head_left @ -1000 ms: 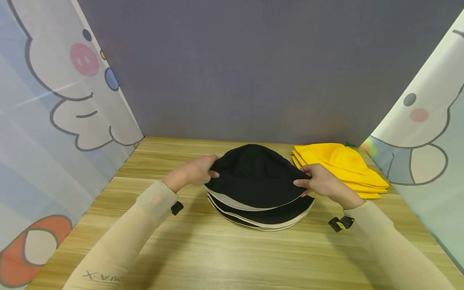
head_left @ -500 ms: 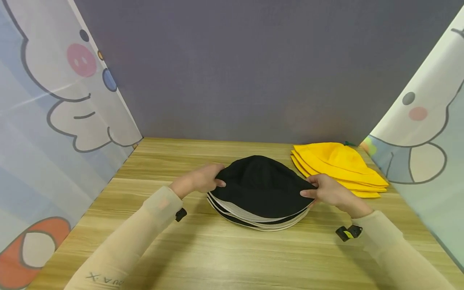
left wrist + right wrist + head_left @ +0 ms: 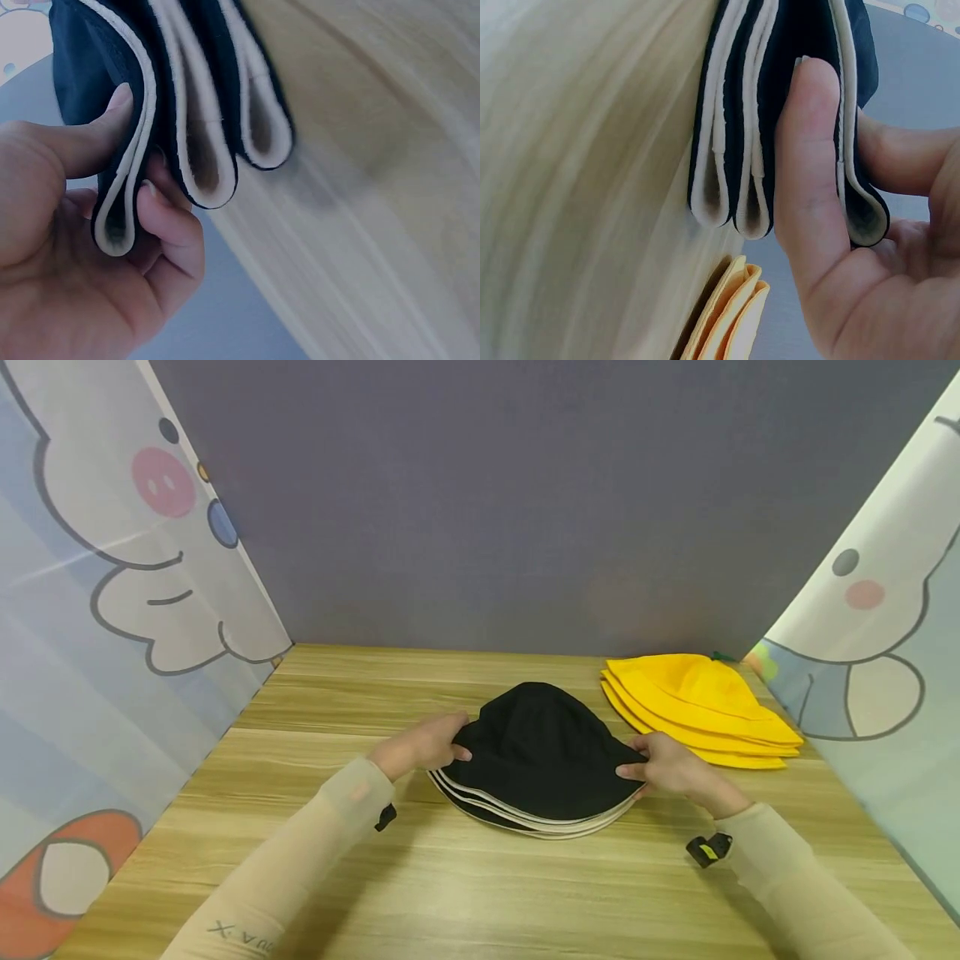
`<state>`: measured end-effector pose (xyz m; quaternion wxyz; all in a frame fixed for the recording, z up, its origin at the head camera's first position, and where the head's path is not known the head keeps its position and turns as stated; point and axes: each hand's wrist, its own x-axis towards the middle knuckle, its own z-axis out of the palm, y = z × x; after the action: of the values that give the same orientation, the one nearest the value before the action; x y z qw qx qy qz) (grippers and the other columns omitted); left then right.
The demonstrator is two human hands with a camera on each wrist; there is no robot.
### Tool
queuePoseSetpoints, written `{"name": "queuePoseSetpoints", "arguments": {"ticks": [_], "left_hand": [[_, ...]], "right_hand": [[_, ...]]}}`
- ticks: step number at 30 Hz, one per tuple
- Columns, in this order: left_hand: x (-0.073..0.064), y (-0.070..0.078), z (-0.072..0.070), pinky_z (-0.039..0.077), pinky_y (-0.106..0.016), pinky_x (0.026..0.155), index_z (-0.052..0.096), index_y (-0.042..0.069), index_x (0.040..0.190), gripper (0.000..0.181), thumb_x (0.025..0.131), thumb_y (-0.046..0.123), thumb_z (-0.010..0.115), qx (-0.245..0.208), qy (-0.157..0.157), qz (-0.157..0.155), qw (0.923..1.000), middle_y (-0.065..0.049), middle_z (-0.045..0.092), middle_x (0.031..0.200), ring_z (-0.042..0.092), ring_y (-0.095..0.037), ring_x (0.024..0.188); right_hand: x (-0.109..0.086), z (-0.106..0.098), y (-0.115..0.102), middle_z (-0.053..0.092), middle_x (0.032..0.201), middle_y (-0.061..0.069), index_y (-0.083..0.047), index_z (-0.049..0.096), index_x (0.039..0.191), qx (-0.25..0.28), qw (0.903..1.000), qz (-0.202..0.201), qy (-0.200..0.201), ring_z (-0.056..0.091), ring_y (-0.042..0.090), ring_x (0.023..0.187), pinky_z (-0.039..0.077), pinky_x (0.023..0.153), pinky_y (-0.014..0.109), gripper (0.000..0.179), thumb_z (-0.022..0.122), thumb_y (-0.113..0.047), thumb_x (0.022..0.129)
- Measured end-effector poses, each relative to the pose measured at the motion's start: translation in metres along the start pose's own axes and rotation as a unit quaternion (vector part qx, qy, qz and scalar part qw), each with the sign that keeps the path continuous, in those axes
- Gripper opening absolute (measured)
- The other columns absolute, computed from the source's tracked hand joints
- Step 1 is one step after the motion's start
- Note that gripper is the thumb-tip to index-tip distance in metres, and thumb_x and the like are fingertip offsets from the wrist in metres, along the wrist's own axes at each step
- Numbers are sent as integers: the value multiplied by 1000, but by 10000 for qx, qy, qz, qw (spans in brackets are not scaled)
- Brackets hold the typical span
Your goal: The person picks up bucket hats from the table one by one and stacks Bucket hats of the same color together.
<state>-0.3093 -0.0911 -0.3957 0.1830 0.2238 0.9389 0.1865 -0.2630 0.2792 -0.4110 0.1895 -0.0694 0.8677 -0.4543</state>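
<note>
A black bucket hat (image 3: 536,752) with a pale lining lies on top of other black hats, their light-edged brims (image 3: 480,814) showing below it. My left hand (image 3: 427,745) pinches the top hat's brim at its left end. At the opposite end my right hand (image 3: 671,768) pinches the same brim between thumb and fingers. In the left wrist view, the folded brim (image 3: 124,187) sits between thumb and fingertips, beside two more folded brims (image 3: 202,150). The right wrist view has a finger (image 3: 810,150) between the top hat and the two lower brims (image 3: 731,165).
A stack of yellow hats (image 3: 697,706) lies at the back right of the wooden table (image 3: 480,893), close to the right hand. A grey panel (image 3: 480,510) rises behind the table. Cartoon-printed curtains (image 3: 67,635) stand along both sides.
Both hands have lowered the top black hat onto the hats beneath, and the gap between the brims has closed. The yellow hats have stayed in place.
</note>
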Motion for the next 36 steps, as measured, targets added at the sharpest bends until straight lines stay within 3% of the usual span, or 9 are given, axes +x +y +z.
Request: {"name": "queuePoseSetpoints", "arguments": {"ticks": [5,9,12,18,20,25,29,33,36], "left_hand": [[2,-2,5,50,-40,98,55,9,135,40,99,23,67,-103,-64,-132,9998,-4,65,122,61,-25,117],[3,1,8,48,-43,101,51,8,140,49,98,24,69,13,-47,-273,9996,-8,63,129,59,-29,123],[3,4,9,47,-45,104,48,8,143,53,98,26,69,186,-17,-375,9991,-11,61,135,56,-31,127],[6,7,13,43,-47,109,37,8,155,67,99,29,67,643,-60,-586,9962,-14,50,150,49,-32,137],[7,8,13,43,-47,109,33,8,157,70,100,30,67,784,-81,-631,9949,-14,48,153,48,-32,138],[4,12,13,48,-46,103,39,9,154,66,98,28,69,880,70,-700,9936,-12,55,146,54,-31,132],[-1,31,17,52,-46,95,50,7,142,53,97,27,72,1742,463,-757,9807,-12,61,134,60,-31,120],[-7,54,27,57,-43,81,50,7,136,49,97,29,71,3015,1113,-597,9451,-16,54,131,60,-33,110],[-13,64,35,58,-47,77,47,10,141,54,99,37,66,3045,1235,-289,9440,-19,47,137,56,-37,117]], "right_hand": [[4,3,-1,64,109,24,18,58,120,-271,9995,63,113,70,24,77,61,64,38,33,70,1,94],[6,9,-10,66,106,24,18,55,126,-1433,9890,194,322,68,22,68,59,61,35,44,72,-5,93],[4,17,-19,68,101,20,13,55,126,-2713,9601,-33,677,64,23,69,54,61,36,49,77,-12,91],[0,34,-27,57,91,13,2,59,105,-4329,8775,-1215,1666,55,29,79,51,64,41,40,87,-9,79],[-1,39,-30,56,94,13,2,61,105,-4311,8795,-1324,1519,55,30,82,52,69,43,38,87,-11,80],[-2,50,-35,56,125,25,6,60,129,-3729,9230,-762,574,56,39,114,50,93,52,73,85,-43,82],[-3,58,-35,55,125,27,8,59,133,-4094,9073,-780,556,54,39,113,49,94,53,88,85,-54,77],[-3,64,-39,57,109,22,8,63,125,-4457,8876,-949,663,56,33,98,52,84,49,78,86,-49,78],[-2,67,-44,57,99,20,6,66,115,-4638,8779,-1006,641,58,32,89,55,75,48,68,86,-47,78]]}}
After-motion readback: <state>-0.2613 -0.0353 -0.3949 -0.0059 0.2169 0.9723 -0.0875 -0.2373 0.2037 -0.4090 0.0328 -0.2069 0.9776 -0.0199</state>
